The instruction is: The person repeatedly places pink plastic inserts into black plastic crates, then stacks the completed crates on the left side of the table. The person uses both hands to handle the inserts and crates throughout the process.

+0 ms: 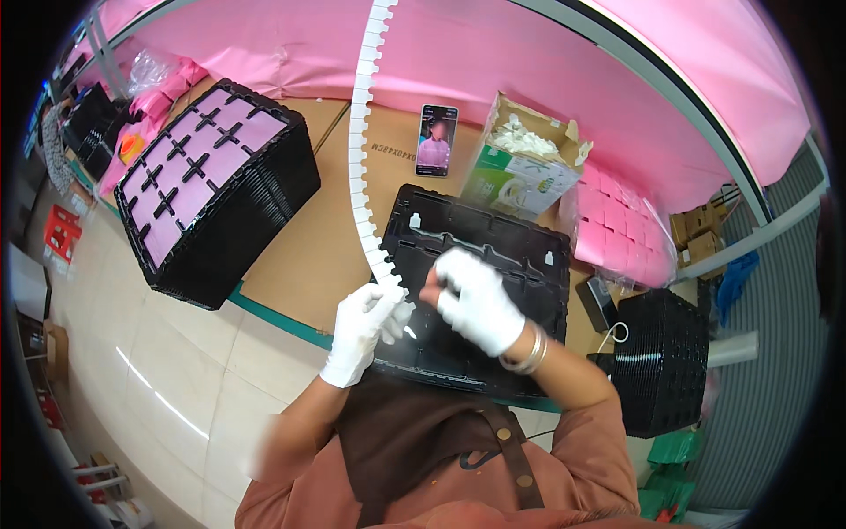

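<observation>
My left hand (356, 328), in a white glove, pinches the lower end of a long white notched strip (359, 132) that hangs down from above. My right hand (476, 301), gloved white with bare fingertips showing, is curled over the middle of a black plastic tray (520, 234). Its thumb and forefinger are drawn together; whatever may be between them cannot be made out. Small white bottle-shaped pieces lie on the tray: one piece (415, 220) near the far left corner and another piece (549, 258) at the far right. A white piece (410, 332) shows beneath my left hand.
Behind the tray stand a phone (435, 141) and an open carton (520, 172) holding white material. Stacked black trays (238, 220) with pink sheeting rise at left; another black stack (661, 361) is at right. Bagged pink pieces (621, 225) lie beyond the tray's right side.
</observation>
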